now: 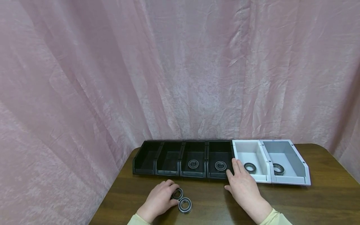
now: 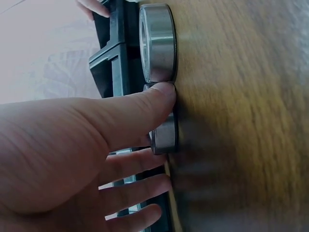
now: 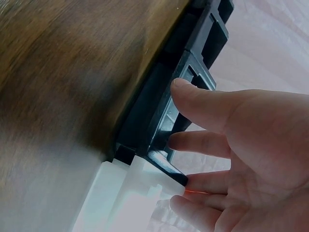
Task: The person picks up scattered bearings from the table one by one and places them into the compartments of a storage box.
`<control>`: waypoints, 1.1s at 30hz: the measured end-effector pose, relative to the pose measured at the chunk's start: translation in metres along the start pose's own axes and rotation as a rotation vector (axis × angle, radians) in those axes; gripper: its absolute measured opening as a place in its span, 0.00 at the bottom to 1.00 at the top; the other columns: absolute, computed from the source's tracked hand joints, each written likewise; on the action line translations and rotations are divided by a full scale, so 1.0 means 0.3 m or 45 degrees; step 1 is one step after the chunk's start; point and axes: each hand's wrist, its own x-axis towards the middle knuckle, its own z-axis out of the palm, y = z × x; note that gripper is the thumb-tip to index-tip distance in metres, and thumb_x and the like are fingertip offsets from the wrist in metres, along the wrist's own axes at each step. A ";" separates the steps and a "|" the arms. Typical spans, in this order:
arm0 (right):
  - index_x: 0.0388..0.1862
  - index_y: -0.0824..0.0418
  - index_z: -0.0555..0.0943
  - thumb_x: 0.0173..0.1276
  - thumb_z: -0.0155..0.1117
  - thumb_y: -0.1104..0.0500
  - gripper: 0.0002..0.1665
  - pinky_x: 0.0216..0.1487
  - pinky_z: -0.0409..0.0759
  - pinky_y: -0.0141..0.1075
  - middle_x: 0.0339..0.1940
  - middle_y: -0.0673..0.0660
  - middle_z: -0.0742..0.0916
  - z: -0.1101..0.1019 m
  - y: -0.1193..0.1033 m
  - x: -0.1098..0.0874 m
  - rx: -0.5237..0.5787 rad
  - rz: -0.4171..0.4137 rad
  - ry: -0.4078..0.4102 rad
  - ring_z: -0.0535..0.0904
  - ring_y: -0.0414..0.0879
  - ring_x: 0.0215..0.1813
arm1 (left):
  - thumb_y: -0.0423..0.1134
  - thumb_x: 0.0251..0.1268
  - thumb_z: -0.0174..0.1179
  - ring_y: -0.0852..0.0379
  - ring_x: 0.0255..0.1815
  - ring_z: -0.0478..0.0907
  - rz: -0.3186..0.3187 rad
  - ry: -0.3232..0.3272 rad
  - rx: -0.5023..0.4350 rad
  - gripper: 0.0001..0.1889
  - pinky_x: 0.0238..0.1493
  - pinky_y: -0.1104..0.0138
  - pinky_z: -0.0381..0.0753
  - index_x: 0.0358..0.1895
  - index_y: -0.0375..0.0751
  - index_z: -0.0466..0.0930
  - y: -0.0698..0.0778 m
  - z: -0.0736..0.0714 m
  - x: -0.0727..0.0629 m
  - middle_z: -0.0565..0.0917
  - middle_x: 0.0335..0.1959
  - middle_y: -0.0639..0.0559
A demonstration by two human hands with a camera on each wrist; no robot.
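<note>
A person's left grip, near 6 o'clock in the head view, pinches a steel bearing between thumb and index finger; the bearing looks flat on the wooden tabletop. Just beside it, at 5 o'clock, lies a second bearing. From the pinched one, a row of bins spans 10 o'clock to past 2: four black bins, a white bin, a grey bin. Loose bearings lie in the last two black bins, the white and the grey. Toward 3 o'clock, the right grip is empty, fingers extended where black meets white; contact is hard to tell. The bearing should feel rigid, sturdy, heavy for its size, and its smooth rim slippery; opposite sides of that rim offer the best hold.
</note>
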 end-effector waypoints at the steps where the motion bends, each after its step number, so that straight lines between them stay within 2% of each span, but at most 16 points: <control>1: 0.55 0.69 0.89 0.58 0.90 0.49 0.34 0.71 0.81 0.59 0.73 0.82 0.77 -0.001 0.000 0.001 0.000 0.001 -0.004 0.76 0.74 0.74 | 0.48 0.61 0.83 0.53 0.49 0.84 0.004 0.002 0.003 0.23 0.54 0.54 0.89 0.57 0.44 0.90 0.000 0.000 0.000 0.87 0.50 0.52; 7: 0.56 0.70 0.89 0.58 0.90 0.49 0.35 0.72 0.80 0.59 0.73 0.82 0.78 -0.002 0.003 0.004 0.000 -0.002 -0.003 0.76 0.74 0.74 | 0.48 0.63 0.82 0.48 0.59 0.87 -0.004 -0.021 0.005 0.23 0.67 0.50 0.84 0.57 0.42 0.89 -0.002 0.007 0.003 0.90 0.56 0.49; 12: 0.58 0.70 0.89 0.57 0.90 0.49 0.37 0.72 0.80 0.59 0.72 0.82 0.78 -0.002 0.004 0.003 0.008 -0.001 0.004 0.76 0.74 0.74 | 0.49 0.63 0.82 0.47 0.60 0.87 -0.010 -0.016 0.010 0.23 0.68 0.50 0.83 0.55 0.41 0.89 -0.002 0.010 0.001 0.90 0.55 0.48; 20: 0.61 0.70 0.88 0.59 0.89 0.50 0.37 0.73 0.79 0.61 0.74 0.81 0.77 -0.011 0.002 0.006 0.033 0.023 -0.026 0.76 0.74 0.75 | 0.52 0.62 0.82 0.55 0.46 0.84 0.004 0.022 0.031 0.20 0.61 0.53 0.85 0.48 0.44 0.88 -0.003 0.002 -0.009 0.86 0.41 0.58; 27: 0.63 0.69 0.87 0.60 0.89 0.50 0.37 0.73 0.79 0.62 0.75 0.80 0.77 -0.013 0.002 0.008 0.042 0.039 -0.052 0.75 0.74 0.76 | 0.53 0.63 0.82 0.47 0.57 0.87 -0.027 0.067 0.028 0.23 0.68 0.49 0.83 0.51 0.43 0.87 0.005 -0.020 -0.011 0.90 0.52 0.49; 33: 0.63 0.69 0.87 0.61 0.89 0.50 0.37 0.74 0.78 0.62 0.74 0.80 0.77 -0.013 0.000 0.006 0.042 0.035 -0.051 0.75 0.74 0.76 | 0.53 0.66 0.80 0.41 0.67 0.85 -0.047 0.073 0.018 0.25 0.74 0.45 0.79 0.55 0.40 0.87 0.016 -0.032 -0.010 0.89 0.60 0.42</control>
